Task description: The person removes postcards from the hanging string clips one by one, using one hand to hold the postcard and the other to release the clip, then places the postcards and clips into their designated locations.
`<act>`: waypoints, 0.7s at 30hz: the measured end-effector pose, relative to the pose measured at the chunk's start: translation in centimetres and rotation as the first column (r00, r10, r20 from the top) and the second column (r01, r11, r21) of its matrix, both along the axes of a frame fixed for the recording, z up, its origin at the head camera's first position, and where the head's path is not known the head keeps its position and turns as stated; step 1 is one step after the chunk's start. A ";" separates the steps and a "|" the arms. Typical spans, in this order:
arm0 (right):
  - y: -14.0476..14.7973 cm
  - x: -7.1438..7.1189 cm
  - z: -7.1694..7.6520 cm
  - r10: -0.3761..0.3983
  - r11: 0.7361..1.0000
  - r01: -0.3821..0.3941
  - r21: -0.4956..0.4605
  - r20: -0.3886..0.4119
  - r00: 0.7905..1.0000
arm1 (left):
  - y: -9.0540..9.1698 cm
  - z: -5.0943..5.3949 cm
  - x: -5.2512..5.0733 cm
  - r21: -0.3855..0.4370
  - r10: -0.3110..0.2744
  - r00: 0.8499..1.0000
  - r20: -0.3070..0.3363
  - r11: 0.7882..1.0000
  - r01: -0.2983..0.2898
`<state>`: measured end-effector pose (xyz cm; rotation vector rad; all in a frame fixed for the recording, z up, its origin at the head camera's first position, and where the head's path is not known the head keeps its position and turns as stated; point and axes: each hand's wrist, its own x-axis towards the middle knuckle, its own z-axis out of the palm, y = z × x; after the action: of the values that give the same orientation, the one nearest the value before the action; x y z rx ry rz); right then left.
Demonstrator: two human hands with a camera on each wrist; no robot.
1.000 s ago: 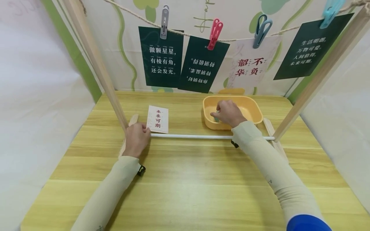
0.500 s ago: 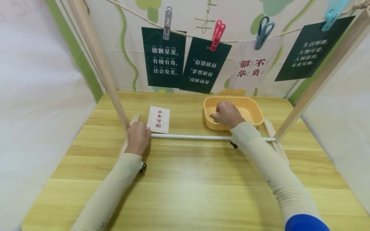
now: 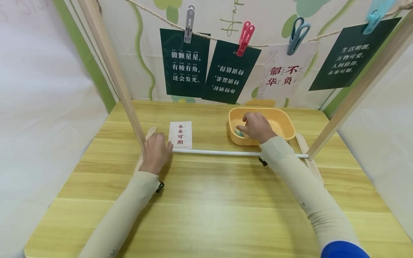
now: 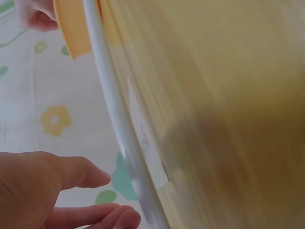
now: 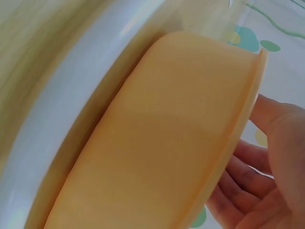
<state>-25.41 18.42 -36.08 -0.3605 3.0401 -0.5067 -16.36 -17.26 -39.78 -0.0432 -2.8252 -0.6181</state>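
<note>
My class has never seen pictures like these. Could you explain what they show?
No machine here: a person works barehanded. The wide picture comes from a camera on the head; the others, from cameras on each wrist. On the table lie a white card and a yellow tub; a white rod runs between wooden posts. The left hand is beside the card, the right hand over the tub, where a small blue-green thing lies. Neither hand seems to grip anything. Above, four cards hang clipped to a rope.
</note>
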 end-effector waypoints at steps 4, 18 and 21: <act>0.2 0.2 0.2 0.013 1.000 -0.014 -0.016 -0.030 0.999 | 0.0 0.5 0.4 0.027 -0.025 1.000 0.002 0.999 0.025; 0.2 1.6 1.0 0.042 0.993 -0.053 -0.109 -0.101 0.994 | 0.2 1.8 1.2 0.096 -0.050 0.998 0.042 0.994 0.045; 0.1 2.1 1.1 0.058 0.990 -0.075 -0.121 -0.137 0.989 | 0.3 2.1 1.1 0.101 -0.063 0.998 0.026 0.993 0.060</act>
<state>-23.36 18.48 -34.93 -0.5208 3.1183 -0.7002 -15.26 -16.96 -37.66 -0.1040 -2.8257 -0.7800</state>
